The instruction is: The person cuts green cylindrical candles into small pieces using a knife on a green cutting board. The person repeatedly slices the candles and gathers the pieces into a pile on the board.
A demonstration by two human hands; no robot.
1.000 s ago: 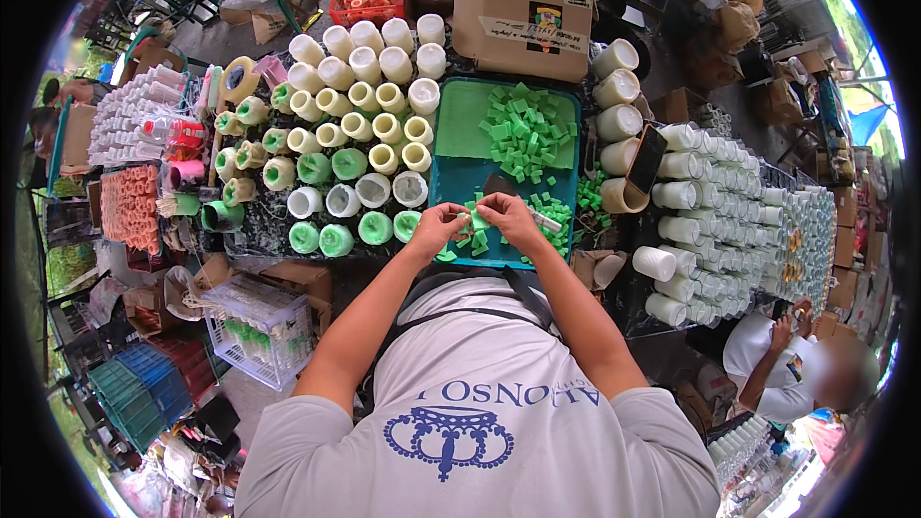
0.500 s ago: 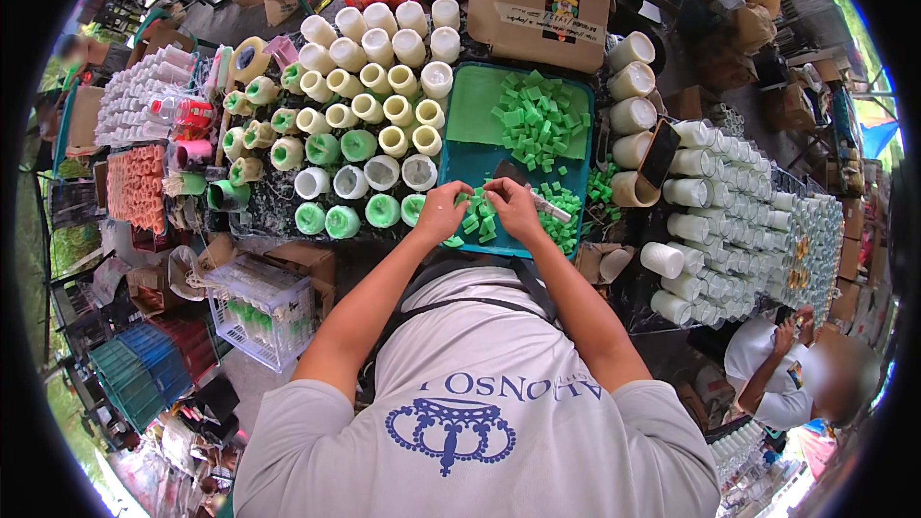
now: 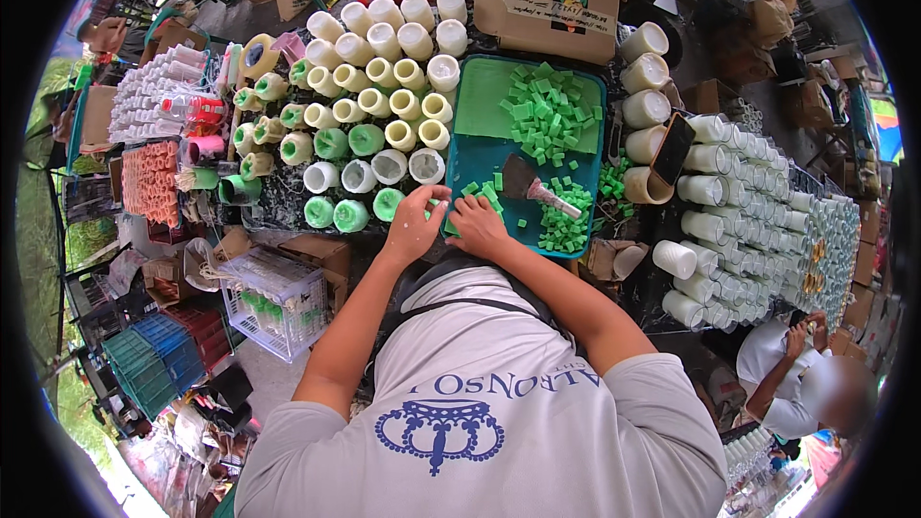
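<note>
My left hand [image 3: 416,224] is at the near left corner of a teal tray [image 3: 462,169], beside a green-filled cup [image 3: 388,204]. Its fingers are curled together, and whatever they hold is hidden. Close by on the right, my right hand [image 3: 477,228] reaches over the tray's near rim with bent fingers; I cannot make out what is in them. Small green blocks [image 3: 486,194] lie just beyond those fingertips. A scraper [image 3: 556,200] with a wide dark blade rests in the tray between two heaps of green cubes, the larger heap [image 3: 549,110] on a green sheet.
Rows of cream, white and green-filled cups [image 3: 379,74] stand left of the tray. A cardboard box [image 3: 547,11] sits behind it. On the right are a phone [image 3: 673,149] leaning on cups and many glass jars [image 3: 715,192]. Another person [image 3: 782,374] is at far right.
My right hand has come left and nearer to me, uncovering the scraper in the tray. My left hand has shifted slightly left relative to the tray. The whole view has moved a little.
</note>
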